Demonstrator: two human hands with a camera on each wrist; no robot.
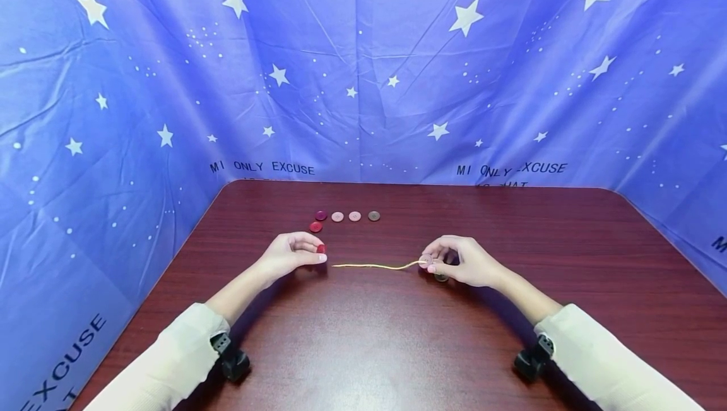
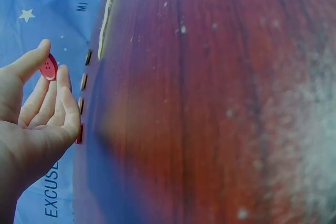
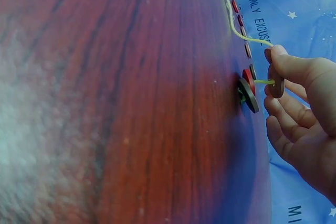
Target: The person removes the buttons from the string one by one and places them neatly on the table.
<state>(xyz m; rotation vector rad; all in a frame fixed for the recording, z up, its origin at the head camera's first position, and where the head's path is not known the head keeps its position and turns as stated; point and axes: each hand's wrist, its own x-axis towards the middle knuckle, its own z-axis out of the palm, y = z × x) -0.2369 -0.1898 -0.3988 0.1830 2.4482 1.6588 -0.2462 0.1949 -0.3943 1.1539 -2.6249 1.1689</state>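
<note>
Between thumb and fingers my left hand (image 1: 294, 253) pinches a red button (image 2: 49, 67), whose holes face the left wrist camera. My right hand (image 1: 462, 261) pinches a pinkish-brown button (image 1: 425, 261) with a yellow cord (image 1: 375, 266) running from it. The cord stretches left across the table and its loose end stops just short of my left hand. In the right wrist view, a dark green-brown button (image 3: 248, 96) and a red button (image 3: 248, 81) hang on the same cord below the held one. How many buttons sit under my right fingertips I cannot tell.
Behind my hands lies a row of buttons: a dark magenta one (image 1: 320, 215), two pale pink ones (image 1: 337, 216) and a grey-brown one (image 1: 373, 216). Another red button (image 1: 315, 226) is in front of the row's left end. A starry blue cloth (image 1: 363, 114) surrounds the wooden table (image 1: 363, 348).
</note>
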